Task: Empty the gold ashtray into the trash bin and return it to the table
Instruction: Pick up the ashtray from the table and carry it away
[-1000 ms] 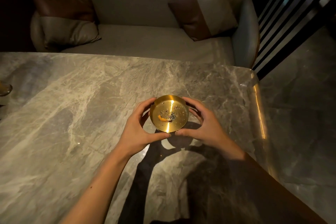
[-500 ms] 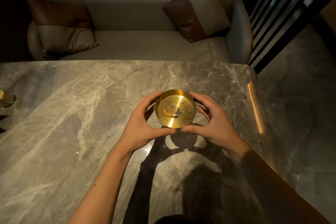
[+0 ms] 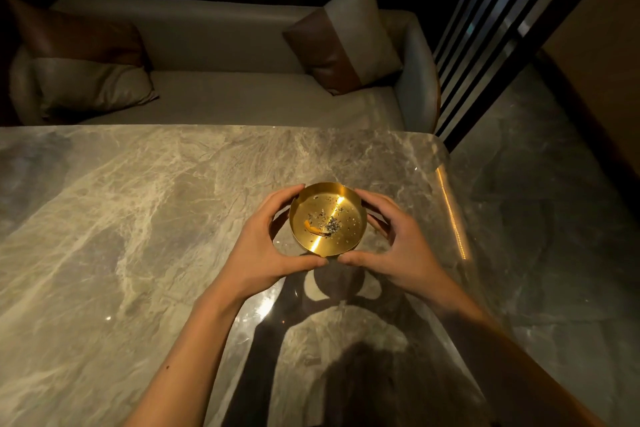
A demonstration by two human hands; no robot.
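A round gold ashtray (image 3: 341,199) with grey ash and an orange cigarette butt (image 3: 313,228) in it is held just above the marble table (image 3: 138,218), near the table's right side. My left hand (image 3: 266,246) cups its left rim and my right hand (image 3: 398,246) cups its right rim, thumbs under the near edge. Its shadow falls on the table below my hands. No trash bin is in view.
A grey sofa (image 3: 225,97) with brown-and-grey cushions (image 3: 343,38) stands behind the table. To the right are a dark slatted screen (image 3: 491,28) and a marble floor (image 3: 536,201). A lit strip runs along the table's right edge (image 3: 450,215).
The ashtray has risen off the table with both hands still around it, and the view has shifted slightly, showing more of the sofa.
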